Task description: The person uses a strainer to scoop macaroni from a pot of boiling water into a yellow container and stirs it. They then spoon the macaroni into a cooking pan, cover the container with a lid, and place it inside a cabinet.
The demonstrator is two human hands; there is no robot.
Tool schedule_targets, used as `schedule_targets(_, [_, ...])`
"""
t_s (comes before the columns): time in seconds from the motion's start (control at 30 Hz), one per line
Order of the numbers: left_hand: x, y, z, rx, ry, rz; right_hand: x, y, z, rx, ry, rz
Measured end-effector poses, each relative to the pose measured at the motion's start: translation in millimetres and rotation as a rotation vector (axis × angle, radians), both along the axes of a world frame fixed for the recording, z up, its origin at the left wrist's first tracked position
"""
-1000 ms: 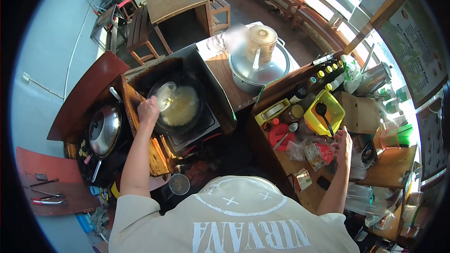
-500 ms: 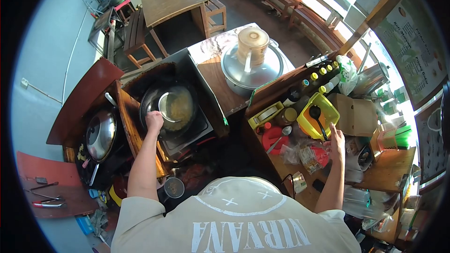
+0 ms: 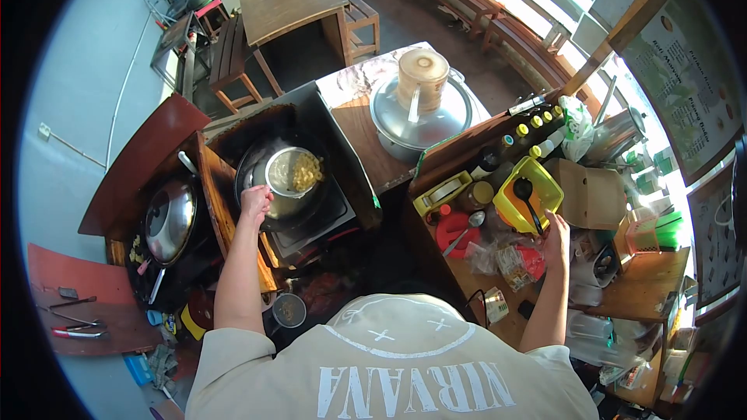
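Observation:
My left hand is closed round the handle of a round metal strainer. The strainer hangs over a dark wok, with yellow food heaped at its right side. Pale liquid shows below it in the wok. On the right, my right hand has its fingers at the near corner of a yellow plastic tub, apparently pinching the rim. A black ladle leans inside this tub, its handle pointing toward my fingers.
Left of the wok stands a lidded pan. A large lidded pot sits on the table ahead. The right counter holds sauce bottles, a red plate, a cardboard box and plastic bags. A small pot stands low at left.
The strainer has come up in the wok, and the yellow food now sits heaped in it. My right hand has shifted slightly, its fingers closing at the yellow tub's corner.

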State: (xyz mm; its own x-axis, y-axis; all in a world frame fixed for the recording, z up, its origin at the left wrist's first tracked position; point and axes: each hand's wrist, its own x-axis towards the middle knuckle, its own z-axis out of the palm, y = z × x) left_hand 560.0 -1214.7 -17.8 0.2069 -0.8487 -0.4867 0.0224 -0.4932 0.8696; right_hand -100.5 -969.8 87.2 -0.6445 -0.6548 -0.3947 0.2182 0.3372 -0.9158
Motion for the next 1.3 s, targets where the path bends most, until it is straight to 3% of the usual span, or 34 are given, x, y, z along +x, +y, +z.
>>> schedule_targets(0.13, [22.7,6.6,23.2,-0.075,0.186,0.078,0.7,-1.5,-11.0,-0.189,-0.058,-0.003])
schedule_targets(0.37, [17.7,22.8,40.4,-0.163,0.251,0.181,6.0,3.8,-13.1,-0.314,0.041,-0.038])
schedule_targets(0.5, [6.8,28.4,38.7,-0.141,0.213,0.168,34.1,10.9,26.1,-0.406,0.066,-0.167])
schedule_targets(0.77, [2.8,29.1,37.0,-0.164,0.23,0.204,71.3,17.0,64.0,-0.507,0.005,-0.095])
schedule_targets(0.83, [-7.8,32.3,42.9,-0.201,0.136,0.17,94.7,14.3,71.1,-0.529,0.005,-0.1])
schedule_targets(1.07, [4.8,24.9,54.2,-0.22,0.173,0.173,171.9,-9.8,68.9,-0.556,-0.241,0.203])
schedule_targets(1.2, [16.7,24.0,52.2,-0.217,0.186,0.167,218.1,-27.8,59.8,-0.538,-0.264,0.2])
schedule_targets(1.27, [23.6,24.8,56.7,-0.192,0.199,0.164,229.2,-34.8,49.3,-0.444,-0.283,0.333])
schedule_targets(1.3, [24.3,26.5,58.7,-0.198,0.201,0.157,248.2,-42.1,55.0,-0.451,-0.305,0.272])
